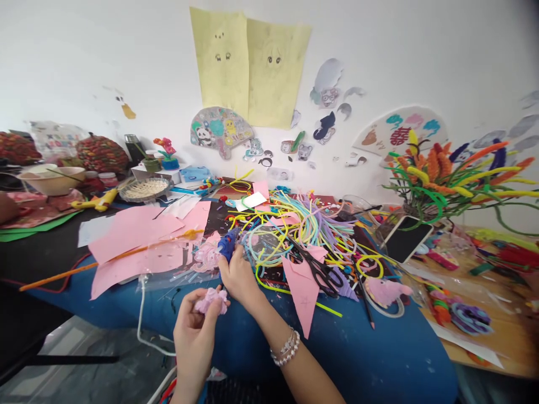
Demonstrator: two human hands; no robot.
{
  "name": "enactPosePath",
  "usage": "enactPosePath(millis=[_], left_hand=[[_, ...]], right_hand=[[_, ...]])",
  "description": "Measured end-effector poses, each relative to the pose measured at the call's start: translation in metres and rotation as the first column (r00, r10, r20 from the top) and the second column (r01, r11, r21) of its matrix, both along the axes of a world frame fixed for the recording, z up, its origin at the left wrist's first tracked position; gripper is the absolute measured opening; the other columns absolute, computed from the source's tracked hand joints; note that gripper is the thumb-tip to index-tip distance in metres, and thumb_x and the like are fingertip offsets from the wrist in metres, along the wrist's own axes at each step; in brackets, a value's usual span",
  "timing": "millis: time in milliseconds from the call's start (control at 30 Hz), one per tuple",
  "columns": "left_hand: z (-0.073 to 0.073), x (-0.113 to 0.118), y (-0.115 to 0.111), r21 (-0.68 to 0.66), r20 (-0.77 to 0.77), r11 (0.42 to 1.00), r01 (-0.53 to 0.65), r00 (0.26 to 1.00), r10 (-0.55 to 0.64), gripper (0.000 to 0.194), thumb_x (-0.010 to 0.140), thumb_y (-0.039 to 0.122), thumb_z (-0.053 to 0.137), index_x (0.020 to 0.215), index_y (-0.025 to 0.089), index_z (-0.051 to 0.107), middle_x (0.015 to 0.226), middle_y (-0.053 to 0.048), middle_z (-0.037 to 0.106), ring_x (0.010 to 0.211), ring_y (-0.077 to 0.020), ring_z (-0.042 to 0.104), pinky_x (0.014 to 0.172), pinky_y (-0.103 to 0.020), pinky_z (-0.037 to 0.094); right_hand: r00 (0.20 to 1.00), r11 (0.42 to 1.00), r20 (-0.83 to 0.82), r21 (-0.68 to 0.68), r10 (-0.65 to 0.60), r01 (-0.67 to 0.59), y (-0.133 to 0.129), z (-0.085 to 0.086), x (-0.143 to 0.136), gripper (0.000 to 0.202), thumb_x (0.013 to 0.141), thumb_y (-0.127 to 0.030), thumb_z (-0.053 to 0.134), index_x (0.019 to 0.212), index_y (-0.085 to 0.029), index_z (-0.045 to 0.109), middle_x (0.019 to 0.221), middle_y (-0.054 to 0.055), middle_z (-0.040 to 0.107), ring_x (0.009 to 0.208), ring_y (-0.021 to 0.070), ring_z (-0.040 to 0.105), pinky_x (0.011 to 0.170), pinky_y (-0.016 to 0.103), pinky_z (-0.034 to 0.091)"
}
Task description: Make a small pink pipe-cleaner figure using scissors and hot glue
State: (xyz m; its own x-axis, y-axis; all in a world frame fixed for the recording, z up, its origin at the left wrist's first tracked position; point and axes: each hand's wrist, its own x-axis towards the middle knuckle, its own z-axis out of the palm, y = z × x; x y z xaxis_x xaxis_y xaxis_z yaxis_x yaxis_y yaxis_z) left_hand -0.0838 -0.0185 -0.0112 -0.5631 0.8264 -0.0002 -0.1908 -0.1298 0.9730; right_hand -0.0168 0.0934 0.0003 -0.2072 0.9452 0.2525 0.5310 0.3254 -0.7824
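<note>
My left hand point(196, 325) pinches a small pale pink, fluffy, flower-like piece point(211, 301) between thumb and fingers, just over the table's front edge. Beyond it, my right hand point(240, 275), with a beaded bracelet on the wrist, is closed around a blue glue gun point(227, 244); part of the tool is hidden by the fingers. Left of the gun lies a pink looped craft piece point(207, 255) on clear plastic wrap. To the right, black scissors point(318, 269) rest against a cut pink paper piece point(301, 292).
A heap of coloured pipe cleaners point(307, 216) covers the middle of the blue tabletop point(362, 353). Pink paper sheets point(143, 230) lie at left, crossed by an orange stick. A phone point(407, 238) leans before a pipe-cleaner bouquet point(442, 168). A white cord point(141, 314) hangs off the front.
</note>
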Motion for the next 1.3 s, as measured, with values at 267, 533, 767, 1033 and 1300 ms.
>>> enactPosePath(millis=[267, 533, 767, 1033, 1300], left_hand=[[0.008, -0.001, 0.002, 0.052, -0.108, 0.994, -0.094, 0.989, 0.099, 0.031, 0.075, 0.035, 0.074, 0.095, 0.019, 0.058, 0.077, -0.001, 0.074, 0.069, -0.0135, 0.07, 0.067, -0.02, 0.054], [0.022, 0.006, 0.001, 0.114, -0.288, 0.971, -0.212, 0.928, 0.236, 0.027, 0.073, 0.032, 0.075, 0.092, 0.018, 0.063, 0.08, -0.002, 0.072, 0.067, -0.0149, 0.07, 0.061, -0.021, 0.054], [0.029, 0.018, -0.002, 0.191, -0.395, 0.954, -0.231, 0.871, 0.29, 0.02, 0.07, 0.027, 0.076, 0.086, 0.018, 0.067, 0.076, -0.001, 0.072, 0.067, -0.0163, 0.07, 0.062, -0.023, 0.057], [0.031, 0.021, -0.006, 0.226, -0.438, 0.942, -0.248, 0.838, 0.326, 0.017, 0.071, 0.025, 0.076, 0.084, 0.019, 0.068, 0.076, -0.001, 0.072, 0.064, -0.0148, 0.069, 0.059, -0.021, 0.056], [0.03, 0.023, -0.007, 0.26, -0.424, 0.94, -0.222, 0.848, 0.318, 0.015, 0.072, 0.022, 0.075, 0.085, 0.02, 0.068, 0.077, 0.001, 0.072, 0.066, -0.0136, 0.069, 0.063, -0.02, 0.056]], right_hand=[[0.886, 0.996, -0.463, -0.06, 0.033, -0.069, -0.029, 0.003, 0.03, 0.051, 0.095, -0.024, 0.003, 0.102, -0.013, 0.052, 0.075, 0.01, 0.068, 0.058, 0.0197, 0.062, 0.055, 0.03, 0.05], [0.451, 0.965, -0.888, -0.034, 0.091, -0.261, -0.104, -0.031, 0.078, 0.047, 0.092, -0.06, 0.034, 0.08, -0.02, 0.055, 0.068, 0.002, 0.06, 0.037, 0.009, 0.044, 0.038, 0.023, 0.039], [0.747, 0.99, -0.658, -0.01, 0.1, -0.142, -0.129, -0.056, 0.099, 0.046, 0.093, -0.054, 0.041, 0.077, -0.017, 0.064, 0.064, 0.007, 0.065, 0.049, 0.0158, 0.059, 0.049, 0.029, 0.051], [0.812, 0.998, -0.581, 0.063, 0.042, -0.007, -0.132, -0.058, 0.095, 0.032, 0.092, -0.042, 0.048, 0.077, -0.018, 0.062, 0.061, 0.003, 0.06, 0.048, 0.0144, 0.058, 0.048, 0.025, 0.049], [0.832, 0.995, -0.554, 0.072, -0.014, 0.064, -0.132, -0.067, 0.093, 0.03, 0.092, -0.043, 0.049, 0.078, -0.019, 0.061, 0.057, 0.001, 0.058, 0.047, 0.015, 0.057, 0.046, 0.025, 0.05]])
